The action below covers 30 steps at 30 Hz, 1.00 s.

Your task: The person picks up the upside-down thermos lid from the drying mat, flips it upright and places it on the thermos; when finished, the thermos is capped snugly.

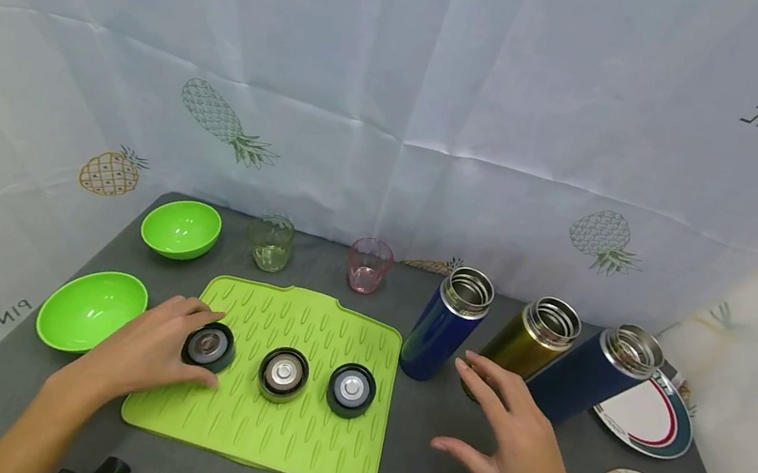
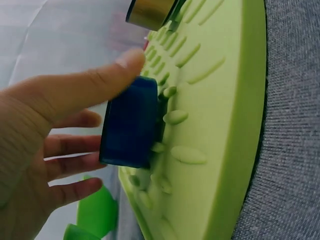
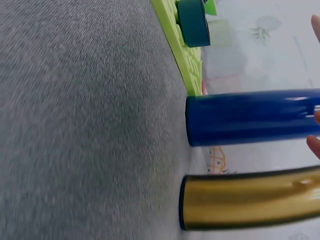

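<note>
Your left hand grips the blue lid at lower left.
Your right hand hovers relaxed, fingers spread, near the gold flask, centre right.

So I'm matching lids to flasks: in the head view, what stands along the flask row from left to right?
Blue flask → gold flask → dark navy flask, all open-topped.

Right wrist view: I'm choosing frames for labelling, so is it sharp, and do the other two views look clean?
Right wrist: grey table cloth smeared, glare streaks on the blue flask. Left wrist: lid fairly sharp, background washed out. Head: evenly lit, edges bent by the wide lens.
</note>
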Available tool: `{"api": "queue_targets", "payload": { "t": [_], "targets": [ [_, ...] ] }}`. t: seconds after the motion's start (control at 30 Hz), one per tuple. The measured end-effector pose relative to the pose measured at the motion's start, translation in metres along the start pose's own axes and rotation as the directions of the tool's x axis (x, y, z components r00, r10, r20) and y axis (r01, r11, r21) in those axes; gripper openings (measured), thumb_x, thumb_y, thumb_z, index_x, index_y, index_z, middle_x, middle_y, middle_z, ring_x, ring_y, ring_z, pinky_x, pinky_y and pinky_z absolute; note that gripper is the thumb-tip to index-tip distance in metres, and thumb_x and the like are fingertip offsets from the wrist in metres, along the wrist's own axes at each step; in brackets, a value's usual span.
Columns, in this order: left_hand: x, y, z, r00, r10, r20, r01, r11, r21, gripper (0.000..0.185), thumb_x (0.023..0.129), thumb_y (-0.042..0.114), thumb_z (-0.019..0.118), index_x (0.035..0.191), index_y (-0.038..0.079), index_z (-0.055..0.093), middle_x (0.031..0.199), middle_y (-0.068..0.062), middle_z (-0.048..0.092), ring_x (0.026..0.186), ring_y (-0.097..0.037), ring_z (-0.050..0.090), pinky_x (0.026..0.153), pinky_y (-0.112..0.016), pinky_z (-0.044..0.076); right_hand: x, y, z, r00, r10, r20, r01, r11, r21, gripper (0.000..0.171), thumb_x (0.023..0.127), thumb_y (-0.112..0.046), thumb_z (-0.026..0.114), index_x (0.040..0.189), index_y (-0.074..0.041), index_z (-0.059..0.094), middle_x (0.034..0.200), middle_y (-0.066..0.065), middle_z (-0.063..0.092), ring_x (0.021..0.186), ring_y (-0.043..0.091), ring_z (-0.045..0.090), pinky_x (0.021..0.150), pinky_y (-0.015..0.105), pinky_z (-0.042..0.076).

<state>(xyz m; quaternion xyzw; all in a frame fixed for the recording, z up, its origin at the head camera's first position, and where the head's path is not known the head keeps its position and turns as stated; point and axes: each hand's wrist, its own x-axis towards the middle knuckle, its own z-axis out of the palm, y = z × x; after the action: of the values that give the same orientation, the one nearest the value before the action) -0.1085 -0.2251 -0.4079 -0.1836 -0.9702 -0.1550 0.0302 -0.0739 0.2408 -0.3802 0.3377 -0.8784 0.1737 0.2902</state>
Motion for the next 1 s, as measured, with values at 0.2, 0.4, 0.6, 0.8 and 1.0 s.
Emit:
{"api": "queue_targets", "payload": {
  "t": [0.2,0.4,0.6,0.8,1.0],
  "targets": [
    [0.002,0.001,0.000,1.000,0.015,0.017,-0.015,1.000,0.002,0.071,0.065,0.040,0.095,0.122,0.005,0.072,0.113,-0.009,0.068,0.101,-0.026,0.065,0.084,-0.046,0.057,0.003,-0.004,0.012,0.998,0.014,0.054,-0.017,0.999,0.048,0.084,0.082,-0.067,0.071,0.149,-0.018,0.055,0.144,0.004,0.059,0.127,0.016,0.056,0.103,0.013,0.040],
    [0.006,0.010,-0.005,0.996,0.072,-0.055,-0.071,0.997,0.025,0.065,0.066,0.036,0.095,0.121,0.009,0.072,0.115,-0.005,0.067,0.106,-0.024,0.064,0.086,-0.045,0.057,0.003,-0.008,0.025,0.996,0.052,0.071,-0.059,0.994,0.097,0.087,0.077,-0.060,0.081,0.149,-0.020,0.054,0.145,0.002,0.058,0.129,0.017,0.056,0.108,0.009,0.037],
    [0.020,0.037,-0.018,0.975,0.172,-0.142,-0.168,0.985,0.038,0.065,0.067,0.036,0.094,0.123,0.013,0.072,0.118,0.001,0.067,0.083,-0.012,0.065,0.070,-0.031,0.055,0.010,-0.011,0.033,0.994,0.070,0.083,-0.082,0.985,0.150,0.088,0.077,-0.053,0.084,0.151,-0.019,0.052,0.147,0.002,0.056,0.131,0.017,0.057,0.112,0.006,0.033],
    [0.037,0.065,-0.033,0.961,0.228,-0.157,-0.229,0.973,0.008,0.068,0.070,0.037,0.092,0.131,0.017,0.069,0.126,0.003,0.065,0.058,0.000,0.038,0.053,-0.018,0.031,0.022,-0.013,0.037,0.990,0.092,0.104,-0.110,0.977,0.183,0.089,0.077,-0.049,0.086,0.152,-0.018,0.050,0.147,0.002,0.056,0.131,0.018,0.058,0.112,0.012,0.038],
    [0.055,0.091,-0.039,0.915,0.339,-0.221,-0.360,0.931,-0.062,0.070,0.073,0.033,0.091,0.137,0.014,0.066,0.129,0.000,0.063,0.087,-0.011,0.063,0.063,-0.022,0.046,0.035,-0.014,0.037,0.985,0.127,0.121,-0.153,0.958,0.242,0.088,0.077,-0.041,0.088,0.153,-0.018,0.048,0.148,0.003,0.055,0.130,0.018,0.059,0.109,0.018,0.045]
  ]
}}
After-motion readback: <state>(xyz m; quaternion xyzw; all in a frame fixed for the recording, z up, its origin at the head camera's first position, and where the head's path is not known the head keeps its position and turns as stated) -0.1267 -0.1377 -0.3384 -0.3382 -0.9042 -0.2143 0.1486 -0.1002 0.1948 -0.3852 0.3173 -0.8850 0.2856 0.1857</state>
